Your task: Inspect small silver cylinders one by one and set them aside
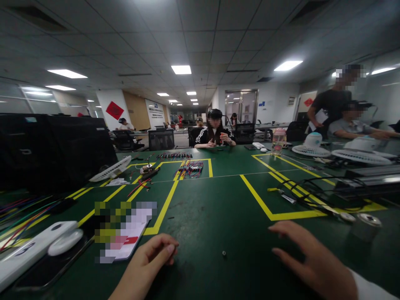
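Ring point(224, 253) loose on the table point(200, 221), between the two hands, apart from both; too small to say if nut or spacer. Right hand point(309, 252) empty, fingers spread, thumb well off them; can't tell if it touches the tabletop. Left hand point(154, 254) loosely curled, thumb near forefinger, nothing visible in it; inner side hidden, so can't tell whether something small is gripped. Progress, my read: ring is unattached, no mating part beside it, so anything involving it looks undone. Wire clump point(191, 168) and wired unit point(148, 168) lie farther off, out of reach of both hands; finished or waiting, can't say. Cylinder point(366, 227) stands beyond the right hand, blurred. Phone point(137, 234), just beside the left hand, is partly pixelated. White strip point(40, 239) runs off the left edge. Right sleeve point(368, 287) and left forearm cut off at the frame. Cable tangle point(308, 189) dark, ends hard to trace. Person across the table point(215, 133): handled item too small to make out.
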{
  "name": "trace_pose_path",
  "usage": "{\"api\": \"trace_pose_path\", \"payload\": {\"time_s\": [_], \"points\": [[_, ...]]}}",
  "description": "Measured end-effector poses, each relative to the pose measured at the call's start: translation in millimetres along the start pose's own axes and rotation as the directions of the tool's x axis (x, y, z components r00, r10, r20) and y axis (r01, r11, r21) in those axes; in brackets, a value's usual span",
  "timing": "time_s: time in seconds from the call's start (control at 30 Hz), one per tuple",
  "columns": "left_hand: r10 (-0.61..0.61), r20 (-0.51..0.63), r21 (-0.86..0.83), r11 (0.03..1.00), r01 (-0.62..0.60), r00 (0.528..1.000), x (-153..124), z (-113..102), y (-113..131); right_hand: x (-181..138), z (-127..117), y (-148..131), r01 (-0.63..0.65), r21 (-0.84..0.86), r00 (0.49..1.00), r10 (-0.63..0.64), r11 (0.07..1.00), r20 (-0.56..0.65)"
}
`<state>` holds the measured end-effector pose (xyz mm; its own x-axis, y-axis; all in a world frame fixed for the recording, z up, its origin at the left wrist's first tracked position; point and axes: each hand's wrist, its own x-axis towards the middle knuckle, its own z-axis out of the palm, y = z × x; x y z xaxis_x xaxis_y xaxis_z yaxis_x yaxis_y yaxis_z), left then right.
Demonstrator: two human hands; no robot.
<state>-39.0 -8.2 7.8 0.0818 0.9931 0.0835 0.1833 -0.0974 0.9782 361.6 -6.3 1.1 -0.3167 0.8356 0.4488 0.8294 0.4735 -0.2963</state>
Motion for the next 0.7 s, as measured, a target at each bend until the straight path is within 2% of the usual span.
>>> {"api": "trace_pose_path", "payload": {"time_s": [0.03, 0.1, 0.17, 0.23, 0.33, 0.43, 0.5, 0.6, 0.7], "points": [[0.002, -0.003, 0.001, 1.0, -0.002, 1.0, 0, 0, 1, 8, 12, -25, -0.028, 0.104, 0.998, 0.022, 0.994, 0.06], [0.002, -0.005, 0.0, 1.0, -0.002, 1.0, -1, 1, 2, 25, 28, -67, -0.03, 0.278, 0.983, -0.022, 0.96, 0.181], [0.0, -0.016, -0.01, 1.0, 0.0, 1.0, -2, 2, 2, 40, 36, -92, 0.0, 0.374, 0.961, -0.104, 0.928, 0.257], [-0.002, -0.042, -0.027, 1.0, 0.001, 0.999, -3, 3, 2, 50, 39, -103, 0.027, 0.4, 0.942, -0.157, 0.916, 0.296], [0.003, -0.059, -0.04, 0.999, -0.006, 0.998, -3, 4, 1, 54, 40, -101, 0.046, 0.417, 0.941, -0.18, 0.908, 0.288], [-0.011, -0.033, -0.042, 0.999, 0.009, 0.999, -3, 2, 2, 50, 35, -83, 0.042, 0.416, 0.963, -0.147, 0.908, 0.224], [-0.019, -0.021, -0.05, 0.999, 0.018, 1.0, -3, 1, 2, 46, 23, -59, 0.052, 0.36, 0.984, -0.11, 0.932, 0.142], [-0.014, -0.032, -0.062, 0.998, 0.012, 0.999, -3, 1, 0, 39, -11, -6, 0.038, 0.166, 0.997, -0.026, 0.985, -0.072], [-0.003, -0.051, -0.042, 0.999, 0.001, 0.999, -2, 2, -2, 25, -54, 60, -0.106, -0.053, 0.961, 0.089, 0.993, -0.261]]}}
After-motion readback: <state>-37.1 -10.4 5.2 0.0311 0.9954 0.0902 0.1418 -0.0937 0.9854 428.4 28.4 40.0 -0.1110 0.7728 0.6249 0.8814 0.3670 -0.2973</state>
